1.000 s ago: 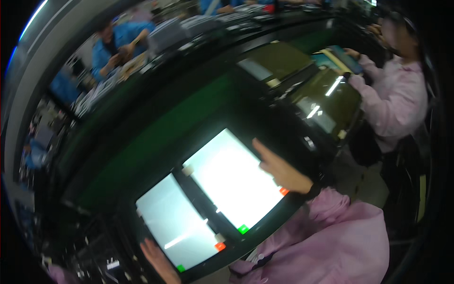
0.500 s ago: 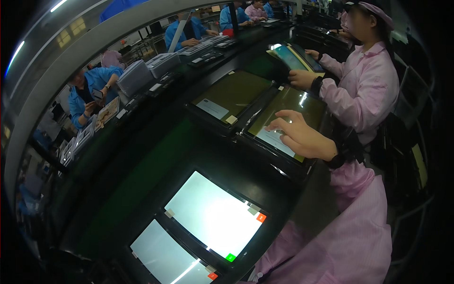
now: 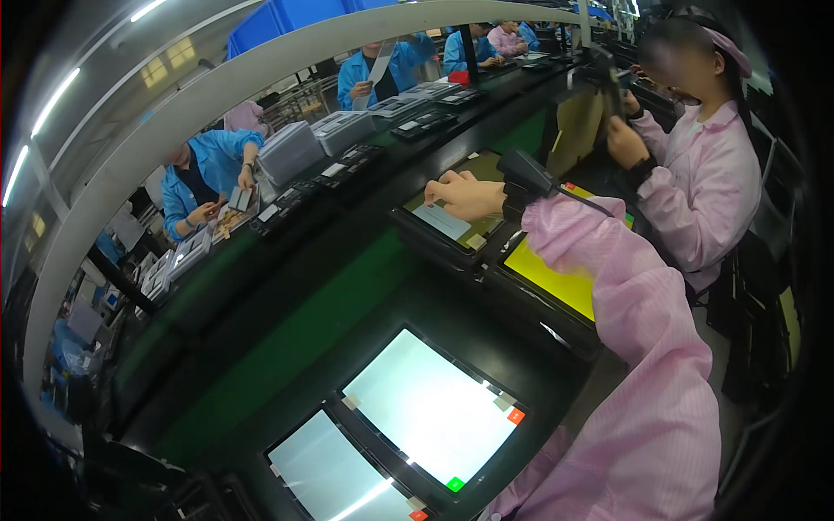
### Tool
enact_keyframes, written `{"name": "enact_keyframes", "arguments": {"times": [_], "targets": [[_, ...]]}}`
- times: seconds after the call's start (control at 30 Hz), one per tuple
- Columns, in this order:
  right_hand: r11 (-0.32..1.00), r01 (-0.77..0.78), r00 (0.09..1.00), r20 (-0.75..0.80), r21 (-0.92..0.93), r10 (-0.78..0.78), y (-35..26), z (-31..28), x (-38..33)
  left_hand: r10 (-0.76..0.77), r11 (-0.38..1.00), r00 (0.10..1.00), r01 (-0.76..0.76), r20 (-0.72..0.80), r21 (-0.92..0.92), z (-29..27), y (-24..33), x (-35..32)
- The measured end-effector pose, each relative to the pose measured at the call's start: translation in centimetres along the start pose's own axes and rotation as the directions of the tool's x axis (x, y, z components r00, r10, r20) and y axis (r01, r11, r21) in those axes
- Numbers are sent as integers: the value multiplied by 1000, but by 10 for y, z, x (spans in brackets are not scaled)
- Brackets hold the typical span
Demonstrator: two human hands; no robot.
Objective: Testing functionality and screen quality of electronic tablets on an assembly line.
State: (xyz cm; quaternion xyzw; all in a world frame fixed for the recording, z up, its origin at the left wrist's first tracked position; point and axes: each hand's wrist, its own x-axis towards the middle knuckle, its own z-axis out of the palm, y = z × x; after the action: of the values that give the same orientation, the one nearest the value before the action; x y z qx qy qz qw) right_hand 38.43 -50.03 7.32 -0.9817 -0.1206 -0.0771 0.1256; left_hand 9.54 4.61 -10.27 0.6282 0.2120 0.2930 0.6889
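My right hand (image 3: 469, 193) reaches far forward in a pink sleeve with a black wrist strap. Its fingers curl over the far edge of a dark olive panel (image 3: 452, 227) that lies in a black tray and carries a white label. Right of that panel, partly under my forearm, lies a yellow panel (image 3: 556, 280) in a neighbouring tray. My left hand is out of the picture.
Two lit white screens (image 3: 430, 408) (image 3: 334, 478) sit in black trays close to me on the green belt (image 3: 287, 339). A co-worker in pink (image 3: 704, 191) at the right holds up a panel. People in blue (image 3: 204, 178) work across the line among grey trays.
The view has swung from the two lit screens toward the far trays. My right hand left the near screen, crossed the right-hand panel and now sits on the dark olive one. My left hand has dropped out of view.
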Motion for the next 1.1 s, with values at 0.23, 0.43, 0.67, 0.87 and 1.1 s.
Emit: {"name": "enact_keyframes", "arguments": {"times": [0.23, 0.43, 0.67, 0.87, 1.1], "targets": [[958, 165, 968, -224, 236, -112, 15, -63, -82, -2, 997, 1000, 1, 14, 73, -4, -2, 1], [960, -167, 912, -335, 224, 237, 55, -82, -241, -33, 993, 999, 29, 31, 112, 3, -6, 13], [949, -315, 877, -386, -12, 286, 67, -65, -296, -27, 994, 998, 21, 59, 107, 11, -5, 11], [961, -276, 879, -404, 1, 253, 75, -68, -238, 4, 994, 1000, -2, -19, 113, -1, 0, 2], [967, -256, 942, -222, 8, 251, 117, -41, -132, -18, 994, 999, 22, -41, 111, -9, -6, 7]]}}
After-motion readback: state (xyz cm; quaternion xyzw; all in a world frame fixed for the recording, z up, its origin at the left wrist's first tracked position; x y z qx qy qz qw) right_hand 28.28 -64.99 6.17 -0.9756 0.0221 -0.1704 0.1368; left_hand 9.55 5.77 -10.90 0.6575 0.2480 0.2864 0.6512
